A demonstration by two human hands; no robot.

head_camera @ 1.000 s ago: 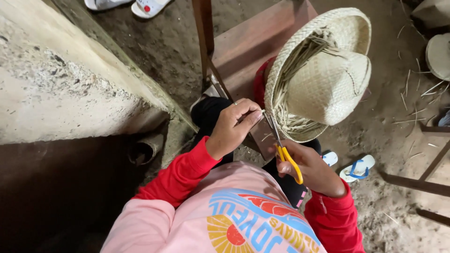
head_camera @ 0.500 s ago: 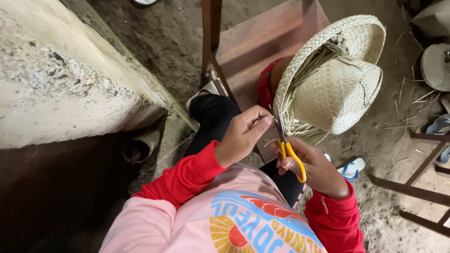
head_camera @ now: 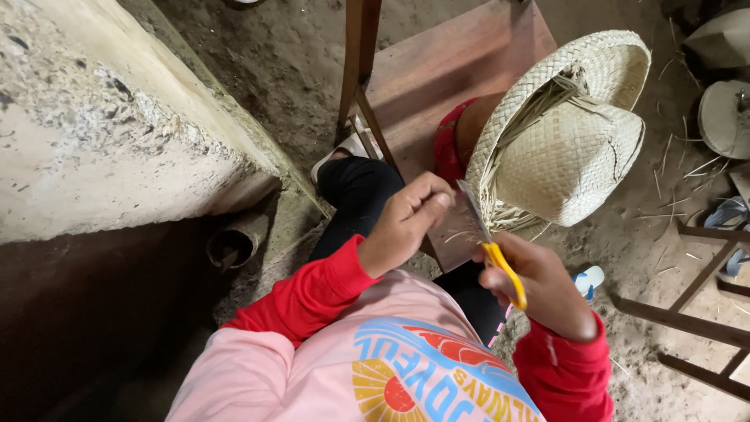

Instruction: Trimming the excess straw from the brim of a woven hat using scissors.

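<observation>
Scissors (head_camera: 491, 248) with yellow handles had drawn back a little from the straw hat (head_camera: 562, 129) compared with half a second before: the blades, which had then been up against the loose fringe of fibres at the hat's edge, now pointed at it from just beside, and the right hand (head_camera: 543, 285) had slid lower and further right. That hand was clenched round the yellow handles; whether the blades stood parted or together could not be made out, since they showed as one blurred grey sliver. The left hand (head_camera: 406, 223) had barely moved and was pinched shut, thumb against fingers, on what looked like a thin strand near the blades, though the strand itself was too fine to be sure of. Judging by this, one snip of the untrimmed ends seemed to have just been made, with plenty of ragged fibre left inside the brim. The hat rested upside-down on a reddish wooden stool (head_camera: 445, 70), over a red cloth (head_camera: 445, 144). Around it lay a bare dirt floor (head_camera: 266, 47) littered with bits of straw, a rough concrete wall (head_camera: 101, 133) on the left, a sandal (head_camera: 587, 280) beside the right arm, and wooden frame legs (head_camera: 687, 320) on the right.
</observation>
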